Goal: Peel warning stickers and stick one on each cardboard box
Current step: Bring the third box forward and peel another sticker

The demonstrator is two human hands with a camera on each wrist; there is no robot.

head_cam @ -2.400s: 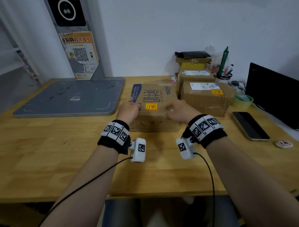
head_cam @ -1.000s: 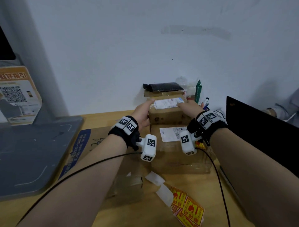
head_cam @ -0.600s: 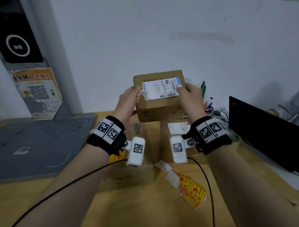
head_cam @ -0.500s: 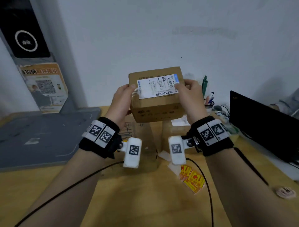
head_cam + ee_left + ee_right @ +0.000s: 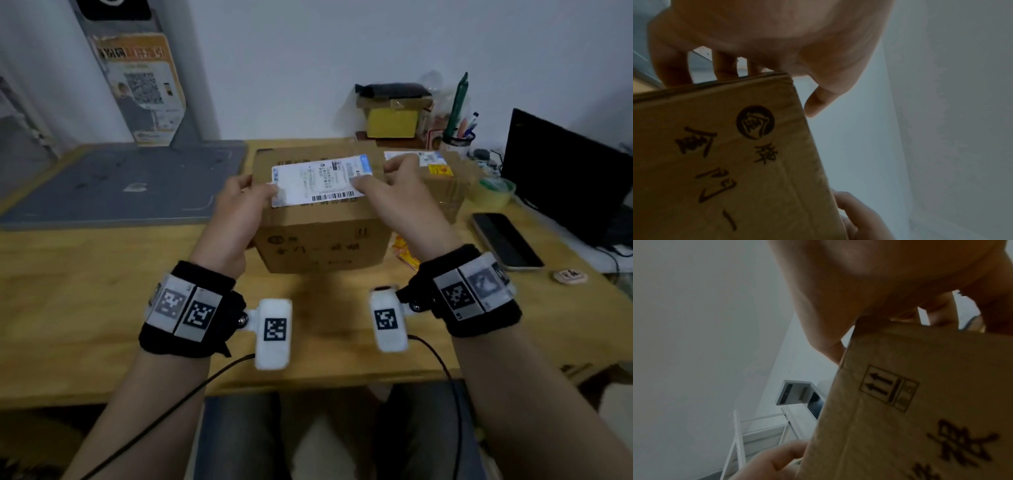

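I hold a brown cardboard box (image 5: 322,240) with a white shipping label (image 5: 322,180) low over the middle of the table. My left hand (image 5: 239,209) grips its left end, thumb on the label's corner. My right hand (image 5: 397,195) grips the right end. The left wrist view shows the box's printed side (image 5: 725,162) with my fingers (image 5: 674,68) curled over its edge. In the right wrist view the same box (image 5: 920,418) fills the right half. A yellow-red sticker sheet (image 5: 406,251) peeks out right of the box. Behind it stands a box bearing a yellow warning sticker (image 5: 440,169).
A grey scale platform (image 5: 130,178) covers the table's left back. At the right lie a phone (image 5: 505,240), a tape roll (image 5: 493,192), a wooden token (image 5: 570,275) and a dark monitor (image 5: 565,178). A small yellow box (image 5: 394,118) and pen cup (image 5: 457,137) stand by the wall.
Both hands took the labelled box off the stack at the back, lifted it, and brought it down toward me over the table's middle.
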